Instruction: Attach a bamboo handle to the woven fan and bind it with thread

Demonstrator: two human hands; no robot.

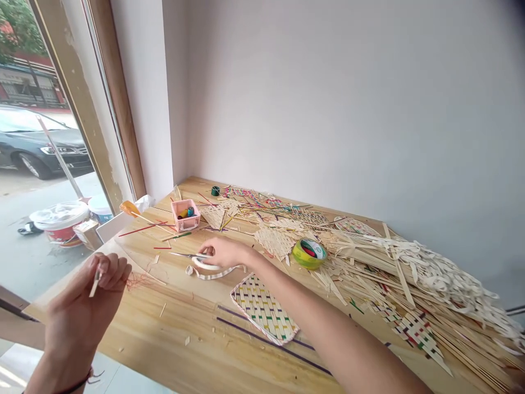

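Note:
My left hand [88, 298] is raised at the lower left, its fingers closed on a short pale strip [94, 287] whose end pokes out. The rest of that strip is hidden in the fist. Farther in, my right hand [223, 253] reaches over the table, fingers bent around the white handles of a pair of scissors [205, 264]. The blades point left, lying close to the wood. Beside the handles curls a white ribbon [217, 274]. Under my right forearm rests a woven mat [262, 309] with coloured strips and a pink-bound edge. Tangled red thread [139, 280] appears by my left hand.
A pink basket [186, 215] holds thread spools. Yellow-green tape [308, 255] sits right of centre. Loose strips [381, 273] and white ribbon heaps [443, 279] cover the right side. Dark purple strips [274, 346] lie near the mat. A wall [328, 98] bounds the back.

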